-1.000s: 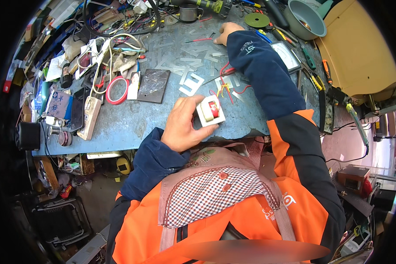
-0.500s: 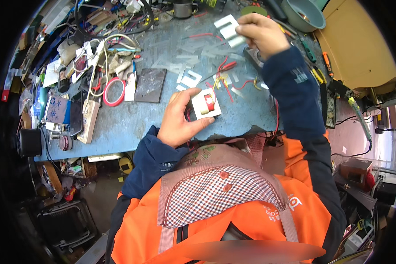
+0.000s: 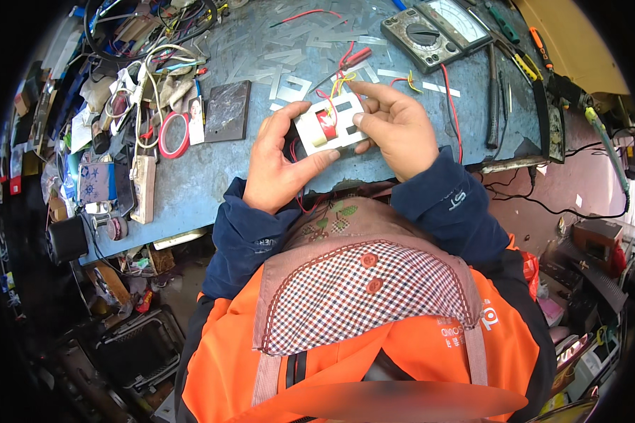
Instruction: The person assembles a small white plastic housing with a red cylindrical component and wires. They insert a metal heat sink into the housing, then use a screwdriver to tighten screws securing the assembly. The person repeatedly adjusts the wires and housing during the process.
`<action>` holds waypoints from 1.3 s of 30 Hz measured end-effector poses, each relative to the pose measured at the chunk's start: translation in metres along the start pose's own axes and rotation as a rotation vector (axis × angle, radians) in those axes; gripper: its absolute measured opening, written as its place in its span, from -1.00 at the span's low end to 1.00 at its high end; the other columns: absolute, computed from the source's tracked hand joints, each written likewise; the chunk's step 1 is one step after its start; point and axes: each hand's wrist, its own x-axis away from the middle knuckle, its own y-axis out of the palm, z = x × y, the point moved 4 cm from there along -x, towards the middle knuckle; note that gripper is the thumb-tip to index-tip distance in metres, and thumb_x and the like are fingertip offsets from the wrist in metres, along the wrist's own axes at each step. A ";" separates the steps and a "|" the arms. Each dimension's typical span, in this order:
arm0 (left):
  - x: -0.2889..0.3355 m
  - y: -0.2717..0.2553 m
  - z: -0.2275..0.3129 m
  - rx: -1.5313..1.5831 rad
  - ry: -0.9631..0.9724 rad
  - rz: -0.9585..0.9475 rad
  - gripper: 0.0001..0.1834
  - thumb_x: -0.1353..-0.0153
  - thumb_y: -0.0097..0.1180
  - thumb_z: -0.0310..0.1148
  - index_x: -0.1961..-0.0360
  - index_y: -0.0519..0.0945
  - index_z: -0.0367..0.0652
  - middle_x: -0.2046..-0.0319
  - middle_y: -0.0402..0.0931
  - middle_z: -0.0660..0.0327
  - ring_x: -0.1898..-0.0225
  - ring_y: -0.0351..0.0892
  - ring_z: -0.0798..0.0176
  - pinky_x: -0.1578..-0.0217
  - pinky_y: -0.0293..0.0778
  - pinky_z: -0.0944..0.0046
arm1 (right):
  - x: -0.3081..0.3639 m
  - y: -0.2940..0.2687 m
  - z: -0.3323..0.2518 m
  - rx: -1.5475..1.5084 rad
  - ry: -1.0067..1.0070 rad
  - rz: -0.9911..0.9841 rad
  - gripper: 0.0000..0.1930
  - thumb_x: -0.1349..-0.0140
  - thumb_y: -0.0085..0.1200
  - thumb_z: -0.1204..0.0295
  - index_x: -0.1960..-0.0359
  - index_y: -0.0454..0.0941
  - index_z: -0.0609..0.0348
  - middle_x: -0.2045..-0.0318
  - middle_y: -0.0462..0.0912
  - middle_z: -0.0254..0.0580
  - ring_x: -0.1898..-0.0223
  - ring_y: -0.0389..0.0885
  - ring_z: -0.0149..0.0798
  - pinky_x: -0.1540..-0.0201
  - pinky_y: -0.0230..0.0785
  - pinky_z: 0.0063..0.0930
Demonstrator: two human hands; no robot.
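My left hand (image 3: 275,162) is closed around a small transformer (image 3: 319,134) with a pale square metal core and a red-wrapped coil in its middle. Against the right side of the core, my right hand (image 3: 401,130) pinches an E-shaped metal lamination (image 3: 348,104) between thumb and fingers. The prongs of this plate point left and meet the coil's edge. Red and yellow wires (image 3: 341,83) lie just beyond the transformer. Past them are a red-handled screwdriver (image 3: 355,59) and another flat lamination (image 3: 291,89) on the blue bench.
Loose metal strips (image 3: 279,60) are scattered across the bench (image 3: 222,166). An analog multimeter (image 3: 420,35) with a red lead (image 3: 453,106) stands far right. To the left are a dark square plate (image 3: 227,113), a red tape roll (image 3: 174,135) and tangled cables. A cabled tool (image 3: 600,134) projects at the right.
My right hand has come down and left from the far right, bringing the E-shaped lamination to the transformer. The view has shifted, and the multimeter now shows. My left hand keeps its hold.
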 end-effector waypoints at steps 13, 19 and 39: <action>-0.002 0.000 0.004 0.034 -0.020 -0.061 -0.15 -0.10 0.65 -0.29 -0.39 0.51 -0.31 -0.18 0.61 -0.03 -0.24 0.63 0.04 -0.30 0.51 0.10 | -0.007 -0.008 -0.019 0.180 0.066 -0.100 -0.49 -0.41 0.26 0.53 -0.36 0.48 0.41 0.41 0.56 -0.46 0.57 0.45 -0.59 0.61 0.19 -0.67; -0.004 -0.002 0.003 0.013 -0.016 -0.095 -0.12 -0.10 0.65 -0.29 -0.41 0.48 -0.32 -0.19 0.60 -0.05 -0.26 0.62 0.03 -0.32 0.50 0.10 | -0.012 -0.002 -0.012 0.193 0.117 -0.175 -0.49 -0.44 0.27 0.48 -0.37 0.47 0.33 0.42 0.54 -0.49 0.56 0.48 -0.59 0.60 0.23 -0.65; -0.095 -0.050 0.053 -0.203 0.105 -0.388 -0.34 -0.31 0.42 -0.31 -0.42 0.55 -0.17 -0.31 0.61 0.05 -0.35 0.57 0.06 -0.32 0.48 0.10 | -0.012 0.010 0.004 0.396 -0.130 -0.376 -0.35 -0.13 0.40 0.37 -0.32 0.61 0.22 0.50 0.63 -0.30 0.48 0.54 -0.48 0.36 0.38 -0.38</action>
